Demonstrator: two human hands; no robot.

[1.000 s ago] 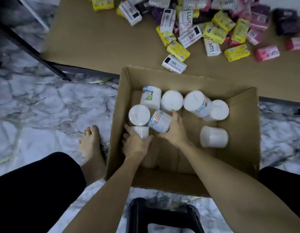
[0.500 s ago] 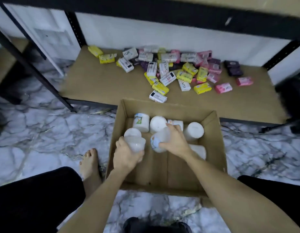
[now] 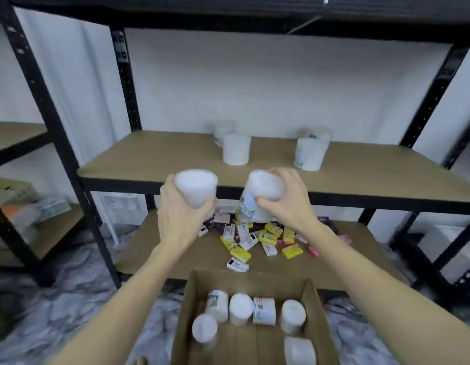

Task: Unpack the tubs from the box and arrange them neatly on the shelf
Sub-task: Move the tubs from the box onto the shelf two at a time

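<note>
Cardboard box, below both hands, holds six loose tubs. Left hand grips one white tub; right hand grips another, tilted. Judged light, rigid, smooth: hold around the sidewall. Beyond the hands, shelf carries four tubs.

White wall, marbled grey floor, perhaps stone; black-framed racking.
</note>
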